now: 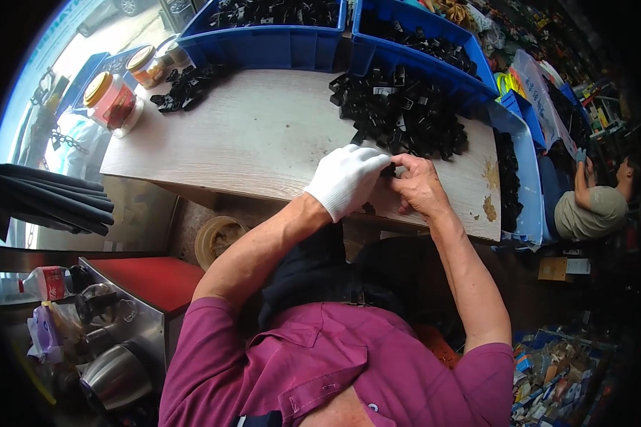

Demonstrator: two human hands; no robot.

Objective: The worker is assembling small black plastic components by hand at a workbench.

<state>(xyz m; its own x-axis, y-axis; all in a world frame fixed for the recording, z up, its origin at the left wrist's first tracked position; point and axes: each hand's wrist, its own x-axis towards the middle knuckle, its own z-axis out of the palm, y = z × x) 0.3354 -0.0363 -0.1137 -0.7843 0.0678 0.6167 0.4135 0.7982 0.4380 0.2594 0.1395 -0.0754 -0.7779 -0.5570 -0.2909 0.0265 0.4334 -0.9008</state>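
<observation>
My left hand [347, 178], in a white knit glove, meets my bare right hand [417, 186] over the front part of a pale wooden table [263, 135]. Between their fingertips is a small black part [388, 171], mostly hidden by the fingers. Both hands are closed on it. Just beyond them lies a big heap of black plastic parts [399, 110]. Toward the far left of the tabletop sits a smaller pile of black parts [185, 89].
Blue bins [263, 46] of black parts line the back; a light blue bin [523, 149] stands right. Two jars [114, 103] are at the left edge. A bucket [219, 238] is below. Left of me is a red-topped cabinet [146, 281]. Another person [591, 199] sits at far right.
</observation>
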